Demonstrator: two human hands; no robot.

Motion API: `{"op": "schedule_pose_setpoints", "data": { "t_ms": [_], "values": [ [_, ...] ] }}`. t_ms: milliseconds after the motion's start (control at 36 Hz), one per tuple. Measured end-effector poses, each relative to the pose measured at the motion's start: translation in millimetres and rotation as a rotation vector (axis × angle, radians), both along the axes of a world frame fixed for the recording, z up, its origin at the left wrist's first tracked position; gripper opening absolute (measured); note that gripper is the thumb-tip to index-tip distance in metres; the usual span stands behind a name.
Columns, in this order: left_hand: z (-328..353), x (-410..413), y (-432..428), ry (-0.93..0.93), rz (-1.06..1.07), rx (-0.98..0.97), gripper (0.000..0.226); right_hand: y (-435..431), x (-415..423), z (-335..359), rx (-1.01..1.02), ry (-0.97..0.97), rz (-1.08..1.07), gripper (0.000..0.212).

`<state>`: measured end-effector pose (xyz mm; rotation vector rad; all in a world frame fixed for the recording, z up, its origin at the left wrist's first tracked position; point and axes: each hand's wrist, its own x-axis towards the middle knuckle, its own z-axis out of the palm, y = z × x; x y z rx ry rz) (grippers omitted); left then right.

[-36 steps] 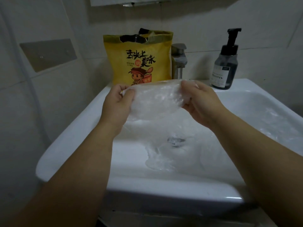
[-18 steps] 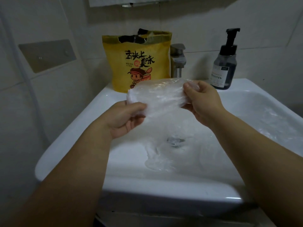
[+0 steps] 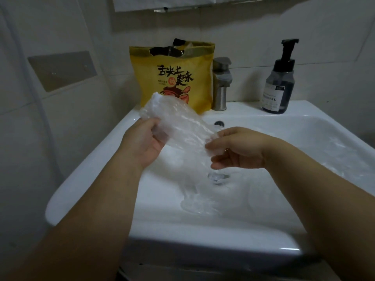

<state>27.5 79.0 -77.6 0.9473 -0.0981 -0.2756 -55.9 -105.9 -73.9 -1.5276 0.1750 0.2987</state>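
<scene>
Dim bathroom, white sink [image 3: 97,171] against a tiled wall [image 3: 263,21]. The crinkly clear plastic film [image 3: 178,122] is up in the air over the basin. The left hand [image 3: 142,142] has its fingers [image 3: 150,123] curled round the upper end, and the right hand [image 3: 239,149] fingers [image 3: 215,146] pinch the lower end. 1 more clear piece [image 3: 196,201] lies by the drain [image 3: 218,177]. On the back ledge are a yellow snack bag [image 3: 172,78], top torn open, contents hard to tell, and a dark pump bottle [image 3: 278,86].
</scene>
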Motion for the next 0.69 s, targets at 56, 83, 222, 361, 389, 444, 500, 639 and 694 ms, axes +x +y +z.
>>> {"op": "schedule_pose_setpoints", "data": {
  "t_ms": [56,83,222,361,389,444,500,639,694],
  "values": [
    [-1.4,2.3,0.3,0.013,0.019,0.008,0.022,1.1,-0.4,-0.4,0.005,-0.004,0.009,0.015],
    [-1.6,3.2,-0.1,0.021,0.018,0.014,0.021,2.2,-0.8,-0.9,-0.014,-0.012,0.008,0.018],
    [0.6,-7.6,-2.2,-0.008,-0.169,0.300,0.057,6.3,1.4,-1.0,-0.092,-0.102,-0.085,0.007],
    [-5.5,-17.0,-11.1,-0.137,-0.138,0.407,0.031,7.6,1.8,-1.9,-0.152,-0.059,-0.012,0.022],
    [-6.3,-16.1,-11.1,-0.143,-0.114,0.405,0.029,7.7,2.0,-2.3,-0.141,-0.041,0.002,0.029],
    [-6.1,-15.9,-10.8,-0.171,-0.107,0.379,0.029,7.9,2.3,-2.6,-0.114,-0.014,-0.004,0.035],
    [-5.3,-15.2,-11.0,-0.194,-0.103,0.346,0.027,7.8,3.1,-3.2,-0.108,-0.025,-0.048,0.025],
    [0.4,-12.9,-10.2,-0.138,-0.052,0.139,0.016,7.2,4.1,-4.1,-0.035,-0.124,-0.158,0.012],
    [5.6,-13.7,-8.1,-0.112,-0.029,-0.002,0.007,8.9,3.1,-1.2,0.070,-0.164,-0.169,0.011]
  ]
}}
